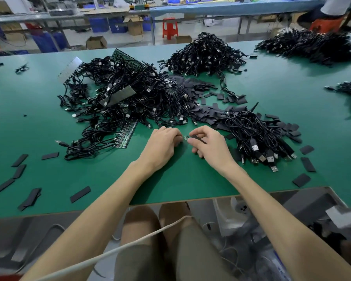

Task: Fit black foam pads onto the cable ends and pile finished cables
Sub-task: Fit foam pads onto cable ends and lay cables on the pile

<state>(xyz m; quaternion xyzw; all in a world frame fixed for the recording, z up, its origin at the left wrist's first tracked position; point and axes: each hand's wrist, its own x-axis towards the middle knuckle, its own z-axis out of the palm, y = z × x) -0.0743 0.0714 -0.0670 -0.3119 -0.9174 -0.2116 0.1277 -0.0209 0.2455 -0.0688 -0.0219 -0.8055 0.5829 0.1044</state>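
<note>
Two hands meet low on the green table mat, just in front of the cable heaps. Our left hand has its fingers curled under, and at their tips it pinches a cable end, a tiny green board that pokes out toward the other hand. Our right hand is curled too, with thumb and forefinger pinching a black foam pad whose near tip sits just beside that board; we cannot tell whether pad and board touch.

Beyond our left hand sprawls a tangled pile of black USB cables, with green circuit-board panels lying among and under it. To the right of our right hand lies a second cable pile, its USB plugs fanned toward us. Between the two piles, and running away from us, spreads a heap of foam pads. A tall cable mound stands farther back, and another sits at the far right. Loose pads lie scattered on the mat at our left. A red stool stands on the floor behind the table.
</note>
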